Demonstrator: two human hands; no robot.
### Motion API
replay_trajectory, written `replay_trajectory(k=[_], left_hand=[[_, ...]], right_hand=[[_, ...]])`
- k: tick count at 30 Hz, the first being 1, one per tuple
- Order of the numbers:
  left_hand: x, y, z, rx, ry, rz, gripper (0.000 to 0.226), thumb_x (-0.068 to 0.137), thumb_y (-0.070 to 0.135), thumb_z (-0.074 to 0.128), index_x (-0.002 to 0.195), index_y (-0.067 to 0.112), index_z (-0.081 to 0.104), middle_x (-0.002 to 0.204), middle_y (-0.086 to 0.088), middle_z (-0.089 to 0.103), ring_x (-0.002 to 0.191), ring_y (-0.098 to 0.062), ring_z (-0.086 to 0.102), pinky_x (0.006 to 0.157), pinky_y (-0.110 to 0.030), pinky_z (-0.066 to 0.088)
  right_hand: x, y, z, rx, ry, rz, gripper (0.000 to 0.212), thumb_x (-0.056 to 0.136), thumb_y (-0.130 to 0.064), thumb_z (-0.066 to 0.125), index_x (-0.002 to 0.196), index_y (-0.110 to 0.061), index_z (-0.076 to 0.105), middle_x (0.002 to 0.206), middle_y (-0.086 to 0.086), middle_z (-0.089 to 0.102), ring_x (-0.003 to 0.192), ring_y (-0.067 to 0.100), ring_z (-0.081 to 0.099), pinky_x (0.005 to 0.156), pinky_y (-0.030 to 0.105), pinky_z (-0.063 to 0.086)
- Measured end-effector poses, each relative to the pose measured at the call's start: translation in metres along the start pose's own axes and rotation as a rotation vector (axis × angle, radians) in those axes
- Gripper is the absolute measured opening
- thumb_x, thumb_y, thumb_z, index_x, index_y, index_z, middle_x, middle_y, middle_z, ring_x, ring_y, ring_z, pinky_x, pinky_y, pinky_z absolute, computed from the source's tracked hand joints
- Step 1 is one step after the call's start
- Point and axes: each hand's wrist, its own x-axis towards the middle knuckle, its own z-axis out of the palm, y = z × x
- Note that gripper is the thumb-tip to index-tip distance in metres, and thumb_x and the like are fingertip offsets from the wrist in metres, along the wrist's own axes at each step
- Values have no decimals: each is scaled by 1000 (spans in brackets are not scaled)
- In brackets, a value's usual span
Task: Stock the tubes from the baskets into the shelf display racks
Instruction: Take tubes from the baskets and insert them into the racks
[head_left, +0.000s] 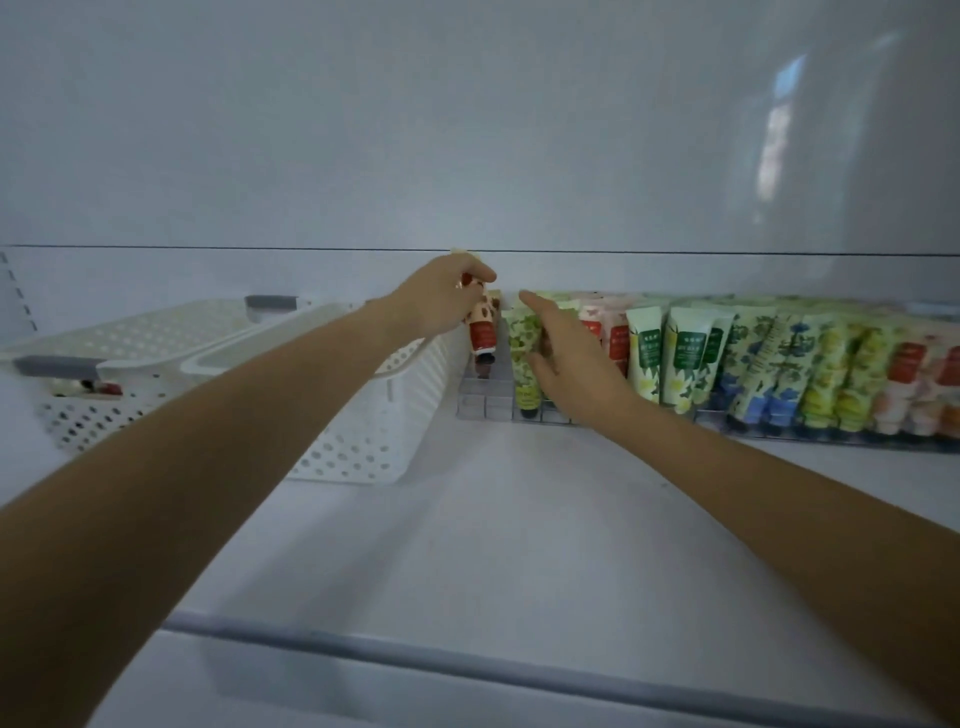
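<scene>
At the left end of the clear plastic display rack (480, 406), left hand (441, 300) pinches a red-and-white black-capped tube (483, 335) cap-down over an empty slot, right hand (574, 366), fingers straight, touches a green floral tube (519, 349); insertion step, next lower squarely in.

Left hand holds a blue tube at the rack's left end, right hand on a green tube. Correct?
No: the head view shows the left hand holding a red-and-white tube, not blue, at the rack left end, right hand on the green tube.
</scene>
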Motion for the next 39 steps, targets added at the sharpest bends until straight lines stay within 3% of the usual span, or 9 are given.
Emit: replay_trajectory(k=[3,5,8,12,16,19,27,33,39], left_hand=[[1,-6,-2,-25,30,6,29,96,11,42,122,16,55,124,2,47,109,-18,52,89,-26,44],[2,-12,-4,-52,63,14,28,95,10,44,119,17,56,117,6,45,116,-19,50,96,-30,44],[4,-12,-8,-129,116,9,32,93,5,48,120,20,54,122,5,43,100,-16,55,80,-27,52],[14,-3,-15,-87,78,14,43,89,2,53,127,21,46,110,3,43,80,-15,56,66,-24,52],[28,9,-18,108,-57,128,41,82,8,66,119,18,51,112,5,46,93,-14,51,74,-21,44],[36,14,-14,184,-91,163,40,80,11,68,116,19,52,110,9,45,89,-10,48,63,-8,37],[67,2,-2,268,-126,189,39,83,-1,56,118,16,53,128,0,50,107,-14,46,83,-21,35],[80,-6,7,310,-143,207,37,78,1,63,112,14,56,121,-1,53,99,-13,47,78,-21,36],[85,-13,13,393,-194,239,35,78,4,66,110,14,57,121,-4,56,112,-19,49,83,-25,38]], right_hand=[[-14,-4,-5,-285,77,-127,62,89,-4,52,145,-10,27,142,19,32,115,28,48,85,36,47],[-29,-5,-4,-384,137,-225,59,82,-2,60,137,-3,41,139,26,38,123,38,45,95,45,45],[-47,0,2,-399,59,-285,53,78,-4,64,129,-1,51,136,26,42,125,40,43,103,48,37],[-49,10,4,-340,-154,-80,51,90,-19,53,139,-13,39,148,12,25,137,29,21,110,45,25],[-48,13,6,-327,-196,-35,55,91,-22,50,143,-17,31,140,7,34,130,23,29,106,38,32],[-49,11,6,-318,-178,-13,54,92,-21,48,143,-17,32,130,7,47,123,22,36,102,35,35],[-50,12,8,-328,-179,-23,52,93,-24,46,143,-20,31,128,3,49,123,19,36,102,34,33],[-49,14,8,-340,-191,-38,52,94,-26,44,144,-21,29,129,0,47,123,17,35,103,29,30],[-49,14,8,-346,-196,-48,52,94,-27,42,144,-21,28,130,0,46,124,16,33,103,28,28]])
